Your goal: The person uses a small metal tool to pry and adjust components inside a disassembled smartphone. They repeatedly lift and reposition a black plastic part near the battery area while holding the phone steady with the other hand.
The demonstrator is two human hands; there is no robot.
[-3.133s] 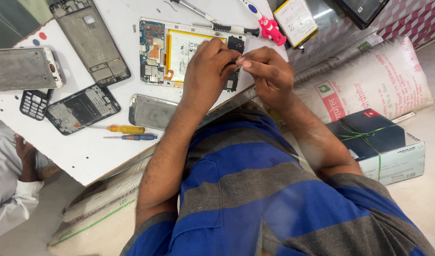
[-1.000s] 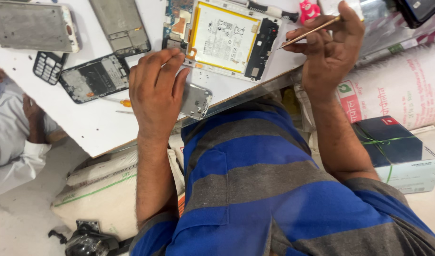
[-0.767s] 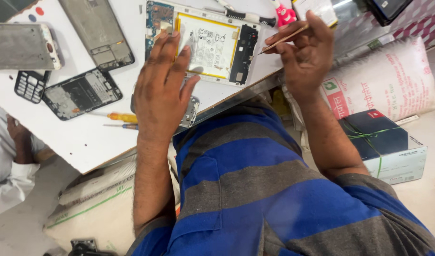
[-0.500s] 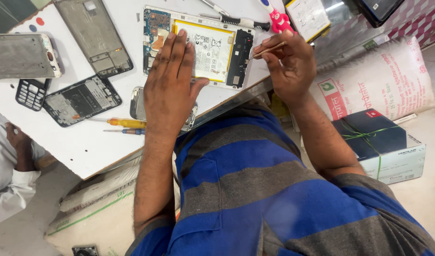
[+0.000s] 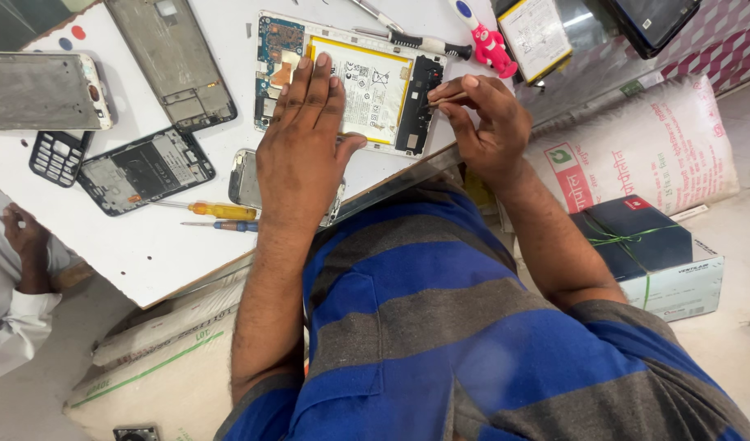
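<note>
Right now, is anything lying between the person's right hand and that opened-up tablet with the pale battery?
Nothing visible. The right hand holds a thin tool whose tip already reaches the opened tablet at its dark right edge, while the left hand lies flat across it.

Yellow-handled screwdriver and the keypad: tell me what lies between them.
In the head view, an opened phone lies between the screwdriver and the keypad.

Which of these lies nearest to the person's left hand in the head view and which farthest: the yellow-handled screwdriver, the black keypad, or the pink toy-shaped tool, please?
1. Yellow-handled screwdriver: nearest, on the white table just left of the left hand, beside the wrist.
2. Pink toy-shaped tool: farther, up and to the right, beyond the opened device.
3. Black keypad: farthest, near the table's left edge.
</note>
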